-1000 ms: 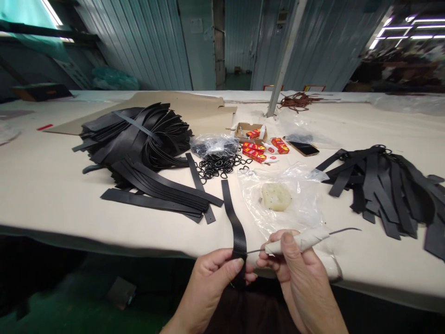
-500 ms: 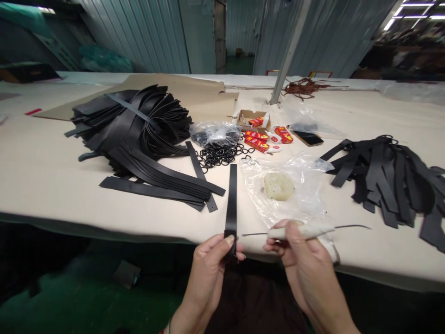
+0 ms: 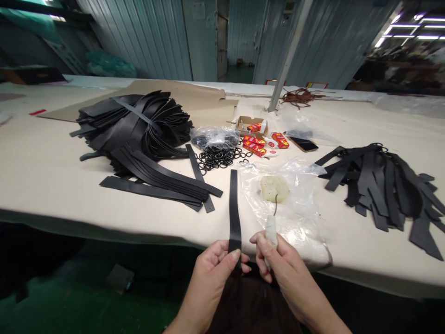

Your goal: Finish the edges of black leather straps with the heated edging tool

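Left hand (image 3: 212,271) pinches a black strap (image 3: 234,208); right hand (image 3: 283,260) grips a pale-handled tool (image 3: 270,228) — best hold the strap steady, tool clear of skin.

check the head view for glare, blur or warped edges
Head view: shiny glare on the clear plastic; head view: ceiling lights at upper right blown to white; head view: floor in deep shade; head view: wall panels slant, perhaps wide-angle distortion; head view: black strip fairly clear.
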### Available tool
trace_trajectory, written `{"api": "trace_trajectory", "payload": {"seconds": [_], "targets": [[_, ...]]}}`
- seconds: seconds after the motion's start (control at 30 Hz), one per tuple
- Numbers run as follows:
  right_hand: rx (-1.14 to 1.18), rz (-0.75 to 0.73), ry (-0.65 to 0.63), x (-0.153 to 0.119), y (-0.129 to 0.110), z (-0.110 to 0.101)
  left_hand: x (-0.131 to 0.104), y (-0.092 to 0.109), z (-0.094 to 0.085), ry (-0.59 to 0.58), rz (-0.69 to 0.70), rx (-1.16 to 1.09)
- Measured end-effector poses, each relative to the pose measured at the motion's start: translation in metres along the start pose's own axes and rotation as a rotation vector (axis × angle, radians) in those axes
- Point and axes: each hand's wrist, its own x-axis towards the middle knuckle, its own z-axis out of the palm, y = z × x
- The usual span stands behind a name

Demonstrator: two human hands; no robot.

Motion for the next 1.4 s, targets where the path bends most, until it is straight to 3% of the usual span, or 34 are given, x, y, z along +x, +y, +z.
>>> {"api": "trace_trajectory", "payload": {"seconds": [0.17, 0.5, 0.87, 1.07, 1.2, 1.3, 1.4], "targets": [[0.011, 0.042, -0.042, 0.000, 0.007, 0.008, -0.002, -0.006, 0.005, -0.030, -0.022, -0.076], [-0.010, 0.019, -0.061, 0.001, 0.015, 0.006, -0.009, -0.003, -0.001, -0.127, -0.043, 0.057], [-0.235, -0.113, -0.093, -0.003, 0.006, 0.002, -0.010, -0.007, 0.003, 0.004, 0.059, 0.104], [0.005, 0.046, -0.136, -0.003, 0.013, 0.000, -0.009, -0.012, 0.000, -0.025, 0.049, 0.046], [0.044, 0.086, -0.124, -0.004, 0.016, 0.000, -0.008, -0.013, -0.002, -0.009, 0.004, 0.055], [-0.018, 0.015, -0.117, -0.003, 0.018, 0.004, -0.009, -0.015, -0.003, 0.012, 0.028, 0.159], [-0.194, -0.076, -0.013, -0.002, 0.022, 0.010, -0.010, -0.019, -0.005, 0.114, 0.133, 0.385]]}}
